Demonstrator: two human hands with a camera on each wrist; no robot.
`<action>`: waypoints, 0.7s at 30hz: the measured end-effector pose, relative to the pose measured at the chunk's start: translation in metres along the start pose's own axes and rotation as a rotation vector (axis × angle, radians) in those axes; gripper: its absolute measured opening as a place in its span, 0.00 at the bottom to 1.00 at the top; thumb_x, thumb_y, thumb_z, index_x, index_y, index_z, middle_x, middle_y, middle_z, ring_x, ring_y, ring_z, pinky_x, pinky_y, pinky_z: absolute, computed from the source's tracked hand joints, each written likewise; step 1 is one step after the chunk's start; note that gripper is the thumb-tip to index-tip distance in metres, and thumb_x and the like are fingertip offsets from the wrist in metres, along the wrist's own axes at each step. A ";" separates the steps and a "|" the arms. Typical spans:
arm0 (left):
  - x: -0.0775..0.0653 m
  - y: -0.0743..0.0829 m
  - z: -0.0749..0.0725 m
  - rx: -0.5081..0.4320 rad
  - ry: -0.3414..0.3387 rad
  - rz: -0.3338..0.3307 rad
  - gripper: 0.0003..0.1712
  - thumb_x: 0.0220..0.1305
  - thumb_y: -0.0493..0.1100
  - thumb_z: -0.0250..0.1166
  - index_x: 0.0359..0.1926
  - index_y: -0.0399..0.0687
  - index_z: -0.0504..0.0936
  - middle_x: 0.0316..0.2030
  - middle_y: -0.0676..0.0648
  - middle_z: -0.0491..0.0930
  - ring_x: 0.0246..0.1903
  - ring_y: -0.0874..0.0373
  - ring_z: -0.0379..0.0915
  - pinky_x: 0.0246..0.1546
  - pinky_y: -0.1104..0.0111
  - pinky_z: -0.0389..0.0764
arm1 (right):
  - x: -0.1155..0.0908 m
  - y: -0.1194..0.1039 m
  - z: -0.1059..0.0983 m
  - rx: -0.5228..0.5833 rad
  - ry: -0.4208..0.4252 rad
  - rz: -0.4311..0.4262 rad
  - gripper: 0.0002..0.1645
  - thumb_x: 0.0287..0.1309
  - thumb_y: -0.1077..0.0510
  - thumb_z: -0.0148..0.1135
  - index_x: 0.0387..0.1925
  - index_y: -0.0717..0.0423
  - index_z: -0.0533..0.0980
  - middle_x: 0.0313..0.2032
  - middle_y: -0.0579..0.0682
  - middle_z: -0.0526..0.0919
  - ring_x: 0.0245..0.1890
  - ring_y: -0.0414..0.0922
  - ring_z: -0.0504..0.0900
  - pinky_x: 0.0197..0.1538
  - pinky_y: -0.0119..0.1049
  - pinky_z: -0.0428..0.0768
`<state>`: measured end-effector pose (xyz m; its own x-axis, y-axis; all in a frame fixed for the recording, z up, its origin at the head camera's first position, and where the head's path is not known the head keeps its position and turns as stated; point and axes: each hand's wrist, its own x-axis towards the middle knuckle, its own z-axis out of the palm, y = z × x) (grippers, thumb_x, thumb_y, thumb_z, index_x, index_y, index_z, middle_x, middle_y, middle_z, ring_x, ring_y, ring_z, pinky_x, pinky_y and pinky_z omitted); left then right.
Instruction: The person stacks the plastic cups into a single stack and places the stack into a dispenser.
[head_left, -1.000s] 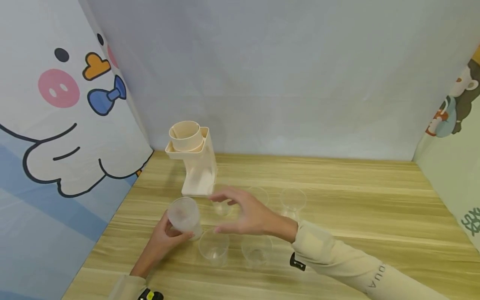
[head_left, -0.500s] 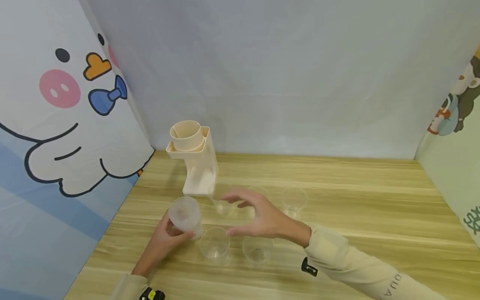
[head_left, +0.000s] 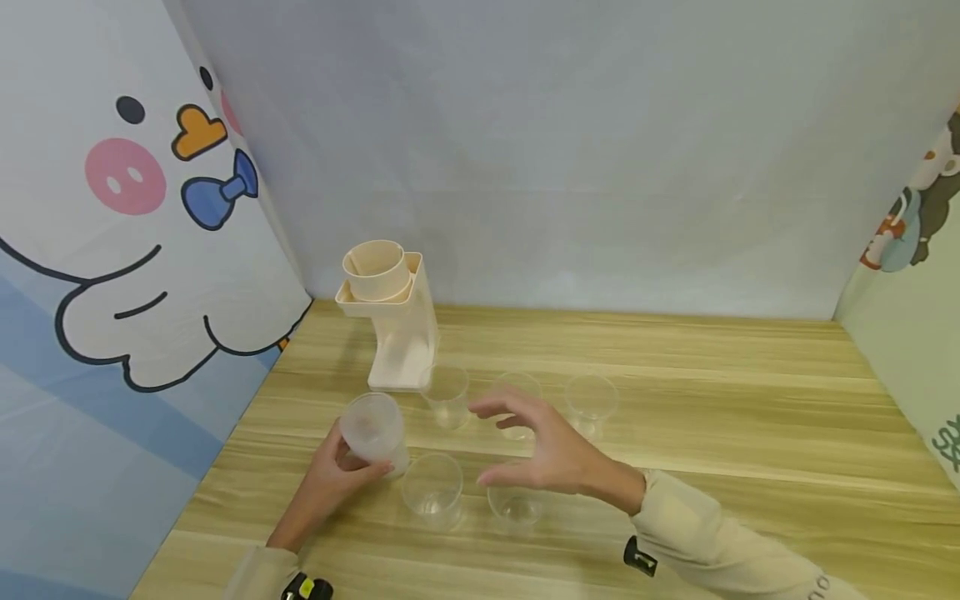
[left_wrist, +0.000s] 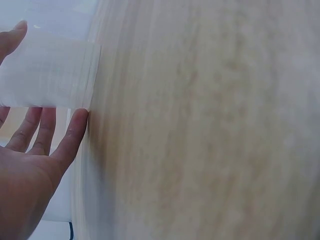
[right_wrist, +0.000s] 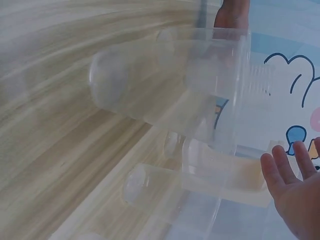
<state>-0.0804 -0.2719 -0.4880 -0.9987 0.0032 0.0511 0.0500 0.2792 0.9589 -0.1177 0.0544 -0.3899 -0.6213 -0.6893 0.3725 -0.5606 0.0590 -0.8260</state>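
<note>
My left hand (head_left: 330,483) holds a stack of frosted-looking clear plastic cups (head_left: 372,429) upright on the wooden table. In the left wrist view its fingers (left_wrist: 72,135) lie along one side of the stacked cups (left_wrist: 47,70), with the thumb across from them. My right hand (head_left: 540,450), thumb and fingers spread apart, hovers over clear cups to the right and holds nothing. Under it, a front-right cup (head_left: 516,507) is partly covered. Beside that stands a front-left cup (head_left: 433,492). The right wrist view shows a clear cup (right_wrist: 160,90) near the right hand (right_wrist: 300,200).
A cream cup-holder-like stand (head_left: 405,350) with a round tube (head_left: 377,271) on top is behind the stack. More clear cups form a back row: a left one (head_left: 446,396), a middle one (head_left: 517,385) and a right one (head_left: 591,398). Printed cloth (head_left: 127,275) hangs at the left.
My right hand has moved right, away from the left hand's stack, staying spread. The left hand keeps its hold on the stack. The view has shifted slightly.
</note>
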 end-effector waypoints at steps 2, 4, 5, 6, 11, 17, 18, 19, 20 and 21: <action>0.000 -0.001 0.000 0.002 0.002 0.001 0.48 0.47 0.37 0.76 0.67 0.50 0.59 0.57 0.41 0.67 0.52 0.57 0.70 0.46 0.67 0.77 | -0.002 0.002 0.001 0.000 0.003 -0.007 0.41 0.41 0.52 0.77 0.59 0.50 0.70 0.56 0.46 0.74 0.55 0.51 0.73 0.55 0.42 0.75; 0.000 -0.001 0.000 0.000 0.001 0.004 0.48 0.48 0.37 0.75 0.67 0.50 0.59 0.57 0.41 0.67 0.52 0.57 0.69 0.47 0.67 0.77 | -0.004 0.003 0.001 -0.002 0.008 -0.012 0.41 0.40 0.52 0.78 0.59 0.51 0.70 0.56 0.46 0.74 0.55 0.49 0.73 0.55 0.42 0.75; 0.000 -0.002 0.000 0.000 0.000 0.006 0.48 0.48 0.37 0.75 0.67 0.50 0.59 0.57 0.41 0.67 0.53 0.57 0.69 0.47 0.67 0.76 | -0.005 0.003 0.002 -0.004 0.009 -0.019 0.42 0.40 0.52 0.78 0.59 0.51 0.70 0.56 0.46 0.74 0.55 0.50 0.73 0.54 0.43 0.75; 0.000 -0.002 0.000 -0.001 -0.001 0.008 0.48 0.48 0.37 0.75 0.67 0.50 0.59 0.57 0.42 0.66 0.53 0.57 0.69 0.47 0.67 0.76 | -0.005 0.003 0.002 -0.005 0.009 -0.020 0.42 0.39 0.52 0.78 0.58 0.51 0.70 0.56 0.46 0.74 0.55 0.49 0.73 0.55 0.43 0.75; -0.001 -0.003 -0.001 -0.001 -0.004 0.016 0.48 0.48 0.36 0.75 0.67 0.49 0.59 0.58 0.42 0.66 0.53 0.58 0.69 0.47 0.67 0.76 | -0.009 0.003 0.004 0.010 0.012 -0.019 0.42 0.39 0.52 0.78 0.58 0.52 0.70 0.57 0.47 0.74 0.56 0.49 0.73 0.55 0.46 0.74; -0.001 -0.003 -0.001 0.004 -0.003 0.017 0.48 0.48 0.37 0.75 0.68 0.50 0.59 0.58 0.42 0.66 0.53 0.57 0.69 0.48 0.66 0.76 | -0.016 0.005 0.007 0.003 0.019 -0.026 0.41 0.40 0.52 0.78 0.58 0.54 0.71 0.57 0.49 0.74 0.55 0.50 0.74 0.55 0.45 0.75; -0.001 -0.002 -0.001 0.003 -0.003 0.018 0.48 0.48 0.37 0.75 0.68 0.50 0.58 0.58 0.42 0.66 0.53 0.56 0.69 0.48 0.66 0.75 | -0.017 0.006 0.007 0.004 0.019 -0.025 0.41 0.40 0.52 0.78 0.58 0.54 0.71 0.57 0.49 0.74 0.55 0.50 0.74 0.55 0.45 0.75; -0.001 -0.002 -0.001 0.004 -0.003 0.017 0.48 0.48 0.37 0.75 0.68 0.50 0.58 0.58 0.42 0.66 0.54 0.56 0.68 0.48 0.66 0.75 | -0.018 0.006 0.007 0.009 0.020 -0.020 0.41 0.40 0.52 0.78 0.58 0.54 0.71 0.57 0.48 0.74 0.55 0.51 0.73 0.55 0.45 0.74; -0.001 -0.002 -0.001 0.004 -0.002 0.019 0.48 0.48 0.37 0.75 0.68 0.50 0.58 0.58 0.42 0.66 0.54 0.56 0.68 0.48 0.66 0.75 | -0.020 0.006 0.007 0.013 0.020 -0.015 0.41 0.40 0.53 0.78 0.58 0.53 0.71 0.57 0.47 0.74 0.55 0.51 0.73 0.55 0.45 0.74; -0.001 -0.002 -0.001 0.005 -0.003 0.019 0.48 0.48 0.37 0.75 0.68 0.50 0.58 0.58 0.42 0.66 0.54 0.55 0.68 0.48 0.66 0.75 | -0.021 0.007 0.007 0.015 0.021 -0.010 0.42 0.39 0.53 0.78 0.58 0.53 0.71 0.57 0.47 0.74 0.56 0.51 0.73 0.55 0.46 0.74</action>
<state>-0.0799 -0.2732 -0.4896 -0.9976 0.0118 0.0683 0.0689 0.2844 0.9562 -0.1044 0.0639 -0.4064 -0.6276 -0.6742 0.3893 -0.5582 0.0411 -0.8287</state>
